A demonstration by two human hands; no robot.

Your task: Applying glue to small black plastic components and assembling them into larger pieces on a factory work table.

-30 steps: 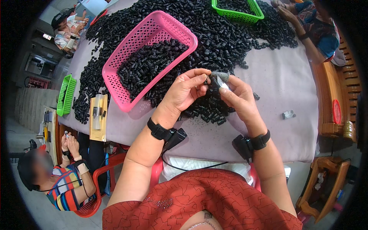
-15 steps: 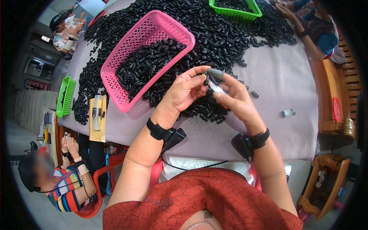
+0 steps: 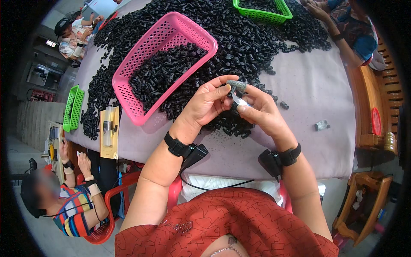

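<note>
My left hand (image 3: 209, 97) is closed, thumb and fingers pinching a small black cylindrical part that my right fingertips mostly hide. Against it works my right hand (image 3: 264, 109), closed on a small flat, pale blade-like piece (image 3: 240, 101). A worn grey cover (image 3: 236, 85) wraps the tip of my right index finger and touches the left fingertips. Both hands are above the near edge of a heap of black cylindrical parts (image 3: 239, 51). Just left of them stands a pink perforated basket (image 3: 128, 100) holding many of the same parts.
Green baskets stand at the far side (image 3: 274, 18) and left edge (image 3: 73, 109). A yellow envelope with a clear tube (image 3: 108, 132) lies at left. A crumpled grey scrap (image 3: 322, 125) and a loose part (image 3: 284, 105) lie at right. Other people sit around the cloth-covered table (image 3: 308, 85).
My right index finger with its grey cover has shifted slightly left and down over the black part. The person at lower left has moved their hands apart.
</note>
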